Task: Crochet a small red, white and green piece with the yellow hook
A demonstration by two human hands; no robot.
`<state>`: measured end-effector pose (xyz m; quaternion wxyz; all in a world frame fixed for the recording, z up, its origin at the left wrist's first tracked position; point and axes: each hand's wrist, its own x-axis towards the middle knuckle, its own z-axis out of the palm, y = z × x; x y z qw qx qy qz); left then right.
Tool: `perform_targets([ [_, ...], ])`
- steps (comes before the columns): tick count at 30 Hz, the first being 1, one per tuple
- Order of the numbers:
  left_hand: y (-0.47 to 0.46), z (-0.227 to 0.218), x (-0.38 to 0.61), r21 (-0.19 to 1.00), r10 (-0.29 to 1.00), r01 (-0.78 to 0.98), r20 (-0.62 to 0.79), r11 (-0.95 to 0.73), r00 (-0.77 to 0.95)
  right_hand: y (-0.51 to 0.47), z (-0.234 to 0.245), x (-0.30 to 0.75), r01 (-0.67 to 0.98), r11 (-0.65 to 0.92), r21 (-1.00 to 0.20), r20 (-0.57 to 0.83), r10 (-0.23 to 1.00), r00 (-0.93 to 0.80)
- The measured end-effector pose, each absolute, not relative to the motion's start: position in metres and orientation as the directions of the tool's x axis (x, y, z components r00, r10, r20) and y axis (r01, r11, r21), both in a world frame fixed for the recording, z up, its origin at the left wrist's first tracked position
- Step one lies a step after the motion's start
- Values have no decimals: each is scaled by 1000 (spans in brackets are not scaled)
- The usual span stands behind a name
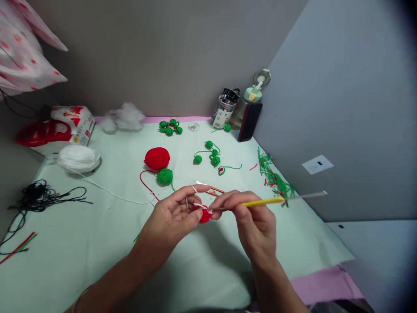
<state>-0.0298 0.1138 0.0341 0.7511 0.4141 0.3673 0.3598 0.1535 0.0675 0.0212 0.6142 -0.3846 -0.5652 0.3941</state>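
Observation:
My left hand [177, 214] pinches a small red crochet piece [204, 215] with white yarn along its upper edge. White yarn also runs over the left index finger and trails back to the white yarn ball [79, 158]. Between the thumb and fingers of my right hand [253, 219] is a crochet hook with a yellow grip [263, 202]; its tip meets the red piece, and its other metal end points right. Just behind the hands lies an orange-handled tool [213, 190], partly covered by them. A red yarn ball [157, 158] and a green yarn ball [164, 176] sit beyond.
Small green crocheted balls [214, 160] lie mid-table, more [170, 127] farther back. Yarn scraps [276, 178] line the right edge near a propped phone [250, 122], a bottle [239, 111] and a pen holder [223, 111]. Black cord [35, 193] and white stuffing [128, 116] are leftward.

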Motion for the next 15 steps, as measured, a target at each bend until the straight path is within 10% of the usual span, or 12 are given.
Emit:
perform_targets([
  [8,111,30,-22,865,875,-312,-248,393,415,60,22,150,630,624,-463,678,707,-201],
  [15,105,31,-18,699,768,-402,-336,591,545,52,8,141,785,534,-312,734,661,-158],
])
